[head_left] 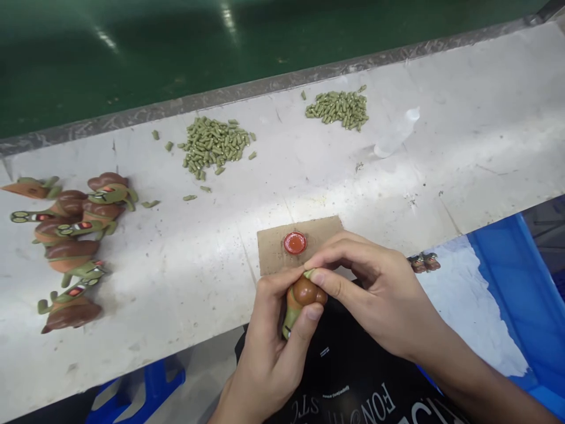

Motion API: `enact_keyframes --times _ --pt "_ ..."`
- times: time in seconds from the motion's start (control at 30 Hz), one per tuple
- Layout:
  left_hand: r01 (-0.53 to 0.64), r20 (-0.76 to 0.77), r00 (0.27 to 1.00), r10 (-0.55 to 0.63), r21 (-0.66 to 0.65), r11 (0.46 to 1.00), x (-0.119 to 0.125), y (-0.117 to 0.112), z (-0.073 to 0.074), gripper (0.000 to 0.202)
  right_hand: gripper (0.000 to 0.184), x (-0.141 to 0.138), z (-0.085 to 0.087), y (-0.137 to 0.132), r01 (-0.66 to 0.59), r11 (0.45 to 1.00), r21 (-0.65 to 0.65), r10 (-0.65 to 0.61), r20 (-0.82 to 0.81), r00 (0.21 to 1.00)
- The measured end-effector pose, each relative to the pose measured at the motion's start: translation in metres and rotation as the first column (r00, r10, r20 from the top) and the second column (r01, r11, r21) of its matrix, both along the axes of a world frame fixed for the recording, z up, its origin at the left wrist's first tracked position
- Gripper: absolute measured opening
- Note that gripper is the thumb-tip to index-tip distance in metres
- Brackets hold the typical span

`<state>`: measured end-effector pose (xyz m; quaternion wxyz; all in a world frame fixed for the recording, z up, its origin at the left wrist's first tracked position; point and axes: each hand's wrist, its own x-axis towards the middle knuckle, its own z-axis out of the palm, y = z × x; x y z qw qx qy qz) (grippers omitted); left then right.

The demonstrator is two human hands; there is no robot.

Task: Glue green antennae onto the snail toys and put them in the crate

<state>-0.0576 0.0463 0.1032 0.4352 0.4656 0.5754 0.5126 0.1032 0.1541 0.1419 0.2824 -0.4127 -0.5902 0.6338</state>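
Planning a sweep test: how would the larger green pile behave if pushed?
The larger green pile would probably scatter: it is a loose heap, with stray pieces around it. Pieces may roll, being rod-like. Each looks small, so likely light.

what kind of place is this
Probably a factory or workshop: small green pieces lie heaped on a long table, similar brown-and-green figures are grouped at left, and a green surface, perhaps a conveyor, runs behind.

This looks like a toy factory's assembly area. A green conveyor belt [273, 44] flanks a workbench [198, 232] holding piled green parts [214, 144] and matching toy figures [73, 250]
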Motion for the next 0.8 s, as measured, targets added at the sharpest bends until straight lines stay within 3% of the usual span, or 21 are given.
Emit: enact_keyframes --times 0.07,0.13,0.17,0.23,0.3,0.4,0.5,0.8 --pt "-0.070 0.049 0.996 0.075 -0.087 0.994 0.001 0.000 0.003 0.025 0.016 -0.003 -0.002 0.015 -0.053 0.996 0.073 0.057 -0.056 0.997" --pt "-0.140 0.119 0.979 0.165 -0.191 0.971 0.004 0.000 0.007 0.022 0.022 -0.009 -0.010 0.042 -0.003 0.964 0.268 0.017 -0.048 0.999" --pt "-0.164 0.142 0.969 0.201 -0.232 0.959 0.005 -0.001 0.008 0.024 0.024 -0.013 -0.016 0.060 0.049 0.918 0.394 -0.051 -0.006 0.999" --pt "-0.196 0.165 0.953 0.253 -0.297 0.935 0.008 -0.003 0.012 0.031 0.031 -0.026 -0.031 0.101 0.101 0.761 0.640 -0.237 0.130 0.963" --pt "-0.202 0.176 0.946 0.270 -0.329 0.922 0.010 -0.005 0.015 0.037 0.044 -0.041 -0.045 0.144 0.036 0.691 0.722 -0.351 0.292 0.890" --pt "-0.215 0.189 0.936 0.296 -0.357 0.909 0.012 -0.008 0.020 0.043 0.056 -0.061 -0.054 0.192 -0.049 0.701 0.712 -0.410 0.458 0.789" --pt "-0.214 0.212 0.926 0.312 -0.386 0.897 0.013 -0.010 0.021 0.047 0.051 -0.073 -0.055 0.213 -0.098 0.731 0.675 -0.395 0.536 0.746" --pt "-0.193 0.242 0.917 0.319 -0.430 0.882 0.018 -0.012 0.015 0.055 0.036 -0.069 -0.059 0.202 -0.155 0.750 0.643 -0.374 0.606 0.702"
